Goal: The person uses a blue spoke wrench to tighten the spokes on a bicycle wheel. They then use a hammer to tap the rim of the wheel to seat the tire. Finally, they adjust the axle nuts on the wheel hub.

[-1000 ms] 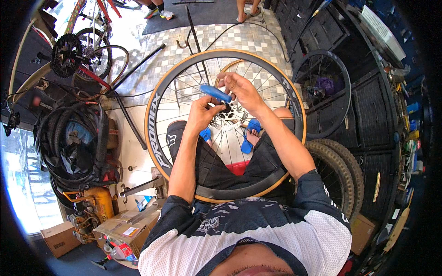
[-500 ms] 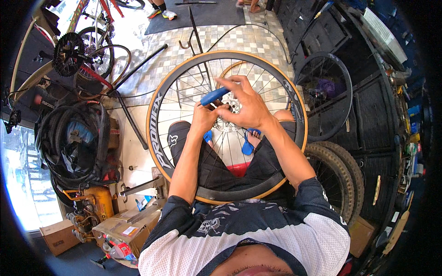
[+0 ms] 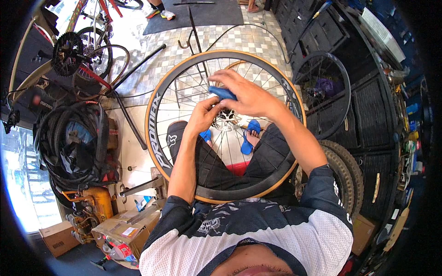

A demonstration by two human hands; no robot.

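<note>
Over the wheel point(image 3: 184, 106) hub, our right hand point(image 3: 248, 96) clamps a blue tool point(image 3: 223, 93), left hand point(image 3: 202, 115) pinching beneath; a slip could bend spokes.

Bicycle wheel and blue tool

Tan-walled black wheel point(image 3: 162, 138) lies flat across the lap; small blue tool point(image 3: 223, 93) held above its hub point(image 3: 227, 120).

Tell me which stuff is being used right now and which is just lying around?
In use:
bike wheel on the lap
blue tool, held by both hands
left hand
right hand

Lying around:
pile of tyres
spare wheel
cardboard boxes
red bike
</note>
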